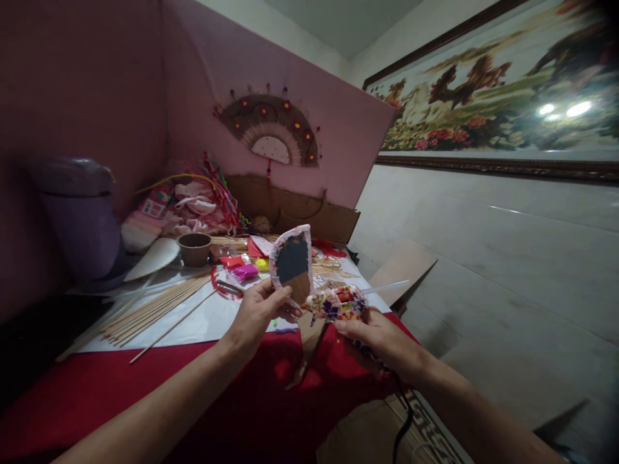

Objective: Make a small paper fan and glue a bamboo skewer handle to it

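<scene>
My left hand (264, 306) pinches the lower edge of a small cardboard piece (300, 281) with a dark patch in its middle and pink-and-white cloth folded round its rim. The piece stands upright, its curved side to the upper left. Closed round a hot glue gun (333, 304) wrapped in flowered cloth is my right hand (374, 338). A clear glue stick (389, 285) juts out of the gun's back, and its black cord (403, 425) hangs down. The gun's nozzle points left, close to the piece's lower edge; whether they touch I cannot tell.
Thin wooden sticks (159, 306) lie on white paper (193, 328) over a red cloth (193, 374). Behind stand a brown pot (194, 250), coloured clay packets (244, 272) and a craft pile (193, 203). A decorated fan (275, 122) hangs on a pink board (348, 142); a purple bin (80, 212) stands left.
</scene>
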A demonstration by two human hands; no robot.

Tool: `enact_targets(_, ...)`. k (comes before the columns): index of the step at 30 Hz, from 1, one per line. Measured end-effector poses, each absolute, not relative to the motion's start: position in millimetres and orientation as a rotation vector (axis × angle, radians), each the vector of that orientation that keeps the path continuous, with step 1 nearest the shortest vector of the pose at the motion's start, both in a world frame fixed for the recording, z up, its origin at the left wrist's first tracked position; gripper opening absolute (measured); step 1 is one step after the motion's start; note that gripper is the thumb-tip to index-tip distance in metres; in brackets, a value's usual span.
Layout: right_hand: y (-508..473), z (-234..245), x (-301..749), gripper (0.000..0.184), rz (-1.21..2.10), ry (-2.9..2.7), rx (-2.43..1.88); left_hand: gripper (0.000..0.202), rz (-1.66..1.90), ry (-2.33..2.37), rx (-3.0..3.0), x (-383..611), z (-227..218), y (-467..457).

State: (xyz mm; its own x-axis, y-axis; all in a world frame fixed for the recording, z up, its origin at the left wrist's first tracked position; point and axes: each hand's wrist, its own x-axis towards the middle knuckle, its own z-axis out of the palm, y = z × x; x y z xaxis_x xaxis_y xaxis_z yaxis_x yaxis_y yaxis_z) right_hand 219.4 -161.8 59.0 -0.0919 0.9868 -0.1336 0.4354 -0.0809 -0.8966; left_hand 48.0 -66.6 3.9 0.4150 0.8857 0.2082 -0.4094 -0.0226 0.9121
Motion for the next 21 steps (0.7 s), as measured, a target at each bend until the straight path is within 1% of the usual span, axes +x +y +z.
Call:
enact_targets(11,-163.2,54.9,220.6,0.031,1.111,-1.542,-1.605,0.018,1.106,0.514,1.165,47.8,4.4,-67.0)
enact_targets(21,-164.3,54.3,221.4,0.034,1.121,-1.554,-1.548,0.017,1.109,0.518,1.159,48.0,5.3,-67.5)
